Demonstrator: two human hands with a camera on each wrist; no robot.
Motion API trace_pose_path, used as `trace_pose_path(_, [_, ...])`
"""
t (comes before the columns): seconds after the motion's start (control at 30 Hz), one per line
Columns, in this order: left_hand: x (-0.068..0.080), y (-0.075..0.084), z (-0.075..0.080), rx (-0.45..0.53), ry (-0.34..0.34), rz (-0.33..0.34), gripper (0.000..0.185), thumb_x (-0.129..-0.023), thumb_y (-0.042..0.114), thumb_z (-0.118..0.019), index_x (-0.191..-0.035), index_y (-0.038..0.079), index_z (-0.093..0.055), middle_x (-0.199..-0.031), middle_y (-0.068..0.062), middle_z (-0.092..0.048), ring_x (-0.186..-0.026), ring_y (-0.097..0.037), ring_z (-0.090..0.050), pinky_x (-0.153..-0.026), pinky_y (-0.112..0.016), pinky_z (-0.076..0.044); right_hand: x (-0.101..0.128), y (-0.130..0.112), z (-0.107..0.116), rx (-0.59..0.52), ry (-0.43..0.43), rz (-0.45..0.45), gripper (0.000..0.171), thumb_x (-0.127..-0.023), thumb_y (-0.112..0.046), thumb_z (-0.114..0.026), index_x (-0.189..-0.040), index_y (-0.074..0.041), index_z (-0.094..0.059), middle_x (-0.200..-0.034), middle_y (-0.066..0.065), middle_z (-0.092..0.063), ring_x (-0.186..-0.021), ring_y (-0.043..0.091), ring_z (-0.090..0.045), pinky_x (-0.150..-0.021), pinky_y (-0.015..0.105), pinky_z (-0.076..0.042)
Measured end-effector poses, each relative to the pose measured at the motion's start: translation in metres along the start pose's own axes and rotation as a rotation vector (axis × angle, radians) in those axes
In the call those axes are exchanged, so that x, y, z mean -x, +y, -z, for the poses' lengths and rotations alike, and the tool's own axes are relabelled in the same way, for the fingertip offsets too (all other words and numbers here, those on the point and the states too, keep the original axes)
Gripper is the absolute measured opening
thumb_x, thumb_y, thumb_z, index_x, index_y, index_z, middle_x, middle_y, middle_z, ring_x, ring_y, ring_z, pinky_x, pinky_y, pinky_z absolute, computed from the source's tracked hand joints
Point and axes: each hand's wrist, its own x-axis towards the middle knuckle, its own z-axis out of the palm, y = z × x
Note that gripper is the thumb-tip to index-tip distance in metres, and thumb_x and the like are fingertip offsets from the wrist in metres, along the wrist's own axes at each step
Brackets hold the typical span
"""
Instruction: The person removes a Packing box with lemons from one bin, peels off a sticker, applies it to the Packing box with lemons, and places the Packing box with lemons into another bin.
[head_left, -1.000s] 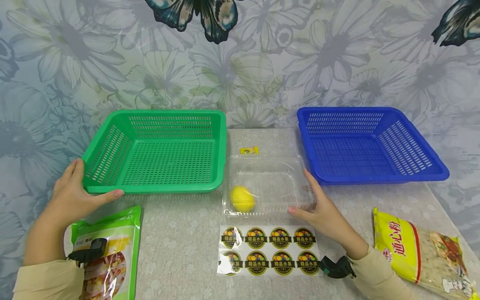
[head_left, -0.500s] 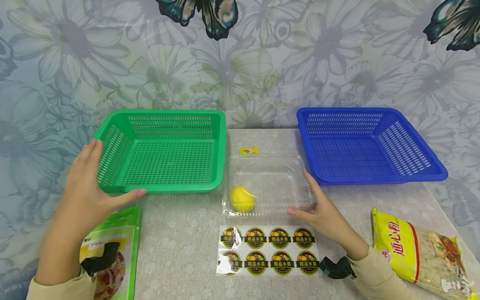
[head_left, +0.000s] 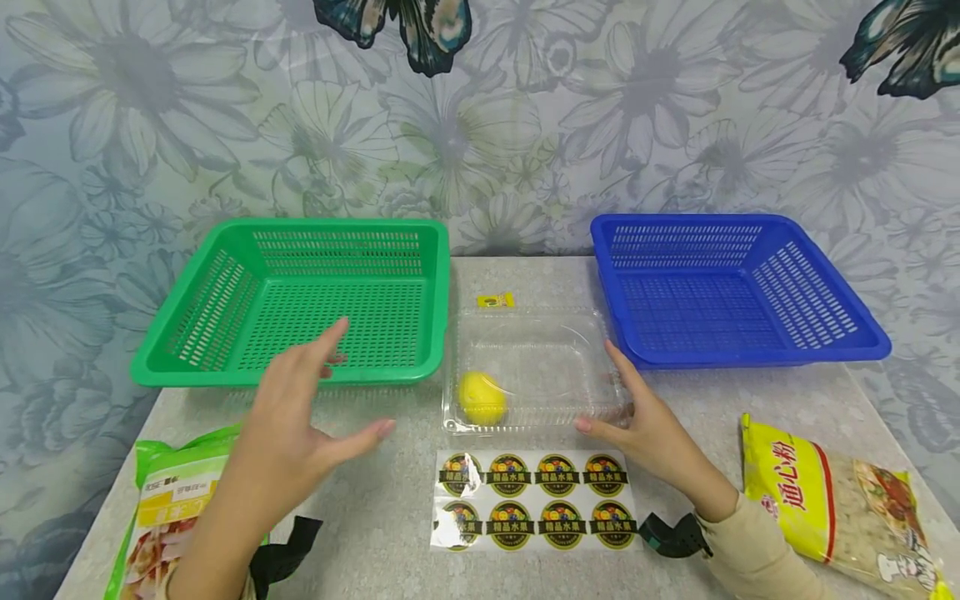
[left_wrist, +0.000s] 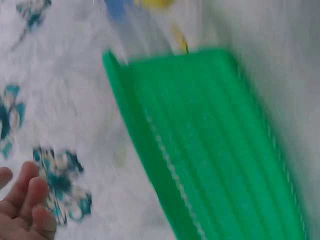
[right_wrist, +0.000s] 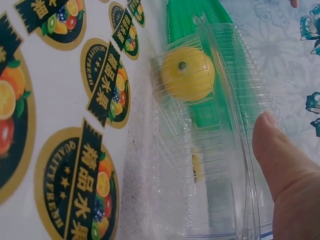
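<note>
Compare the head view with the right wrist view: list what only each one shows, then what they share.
Only the head view: the blue basket, both snack bags, the left hand open in the air.
Only the right wrist view: the sticker print up close, the lemon's stem end.
Both: the right hand on the clear box, the lemon, the sticker sheet, the green basket.

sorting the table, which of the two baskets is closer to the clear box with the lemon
The green basket: its right rim nearly meets the clear box, while the blue basket overhangs the box's far right corner.

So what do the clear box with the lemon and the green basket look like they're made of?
Clear box: thin, glossy transparent plastic, apparently; ribbed walls, yellow fruit visible through it. Green basket: rigid moulded plastic, it seems, slightly shiny and perforated with slots.
</note>
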Motion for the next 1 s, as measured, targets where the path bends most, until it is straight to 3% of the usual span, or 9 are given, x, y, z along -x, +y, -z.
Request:
trace_pose_path(0.13, [0.009,0.014,-0.023,-0.048,-0.183,0.049,0.102,-0.076,0.049,-0.083,-0.158,0.023,-0.028,-0.096,0.003,-0.058,-0.084,-0.011,-0.050,-0.067,-0.031,-0.045,0.001,0.001,0.000,0.026,0.018,0.017,0.112,-0.080,-0.043,-0.081,-0.158,-0.041,-0.002,-0.162,0.018,-0.026,-0.083,0.020,-0.060,-0.077,0.036,-0.051])
trace_pose_path(0.23, [0.014,0.019,-0.042,-0.064,-0.300,0.091,0.099,-0.080,0.056,-0.077,-0.159,0.027,-0.024,-0.096,0.005,-0.058,-0.082,-0.007,-0.051,-0.064,-0.028,-0.047,0.001,0.003,-0.001,0.053,0.031,0.027,0.112,-0.080,-0.045,-0.081,-0.159,-0.040,-0.002,-0.161,0.018,-0.028,-0.090,0.021,-0.059,-0.079,0.037,-0.050])
trace_pose_path(0.33, [0.019,0.020,-0.057,-0.054,-0.372,0.129,0.098,-0.082,0.061,-0.071,-0.159,0.030,-0.020,-0.113,0.001,-0.066,-0.085,-0.009,-0.058,-0.072,-0.035,-0.054,0.002,0.003,-0.001,0.078,0.036,0.020,0.111,-0.080,-0.047,-0.080,-0.158,-0.041,-0.003,-0.160,0.018,-0.030,-0.088,0.021,-0.058,-0.077,0.036,-0.050])
trace_pose_path(0.4, [0.021,0.021,-0.065,-0.045,-0.406,0.149,0.098,-0.083,0.063,-0.069,-0.160,0.031,-0.017,-0.129,-0.005,-0.065,-0.096,-0.015,-0.065,-0.080,-0.043,-0.057,0.003,0.004,-0.002,0.095,0.037,0.012,0.110,-0.080,-0.049,-0.080,-0.158,-0.041,-0.003,-0.160,0.017,-0.031,-0.085,0.020,-0.058,-0.076,0.035,-0.049])
trace_pose_path(0.5, [0.023,0.020,-0.074,-0.034,-0.431,0.161,0.098,-0.084,0.062,-0.069,-0.160,0.032,-0.015,-0.143,-0.011,-0.057,-0.113,-0.026,-0.066,-0.091,-0.053,-0.055,0.004,0.004,-0.002,0.129,0.042,0.010,0.109,-0.080,-0.052,-0.078,-0.159,-0.040,-0.004,-0.160,0.016,-0.031,-0.083,0.018,-0.056,-0.075,0.034,-0.048])
trace_pose_path(0.6, [0.023,0.018,-0.081,-0.030,-0.443,0.168,0.098,-0.085,0.061,-0.068,-0.160,0.033,-0.012,-0.143,-0.012,-0.056,-0.124,-0.032,-0.060,-0.094,-0.055,-0.053,0.004,0.004,-0.001,0.152,0.048,0.019,0.108,-0.080,-0.053,-0.077,-0.159,-0.038,-0.005,-0.159,0.014,-0.033,-0.080,0.016,-0.055,-0.072,0.032,-0.047])
trace_pose_path(0.83, [0.021,0.012,-0.096,-0.001,-0.448,0.181,0.098,-0.088,0.059,-0.067,-0.159,0.039,-0.003,-0.147,-0.012,-0.053,-0.127,-0.033,-0.058,-0.097,-0.055,-0.052,0.006,0.005,0.000,0.155,0.047,0.028,0.108,-0.080,-0.047,-0.080,-0.160,-0.037,-0.008,-0.152,0.013,-0.041,-0.077,0.015,-0.054,-0.066,0.028,-0.046])
trace_pose_path(1.0, [0.018,0.009,-0.103,0.008,-0.433,0.160,0.098,-0.089,0.056,-0.067,-0.160,0.032,-0.005,-0.150,-0.012,-0.049,-0.128,-0.033,-0.057,-0.101,-0.052,-0.050,0.008,0.006,0.000,0.150,0.042,0.037,0.111,-0.078,-0.043,-0.083,-0.160,-0.036,-0.008,-0.147,0.012,-0.044,-0.075,0.015,-0.053,-0.063,0.026,-0.046])
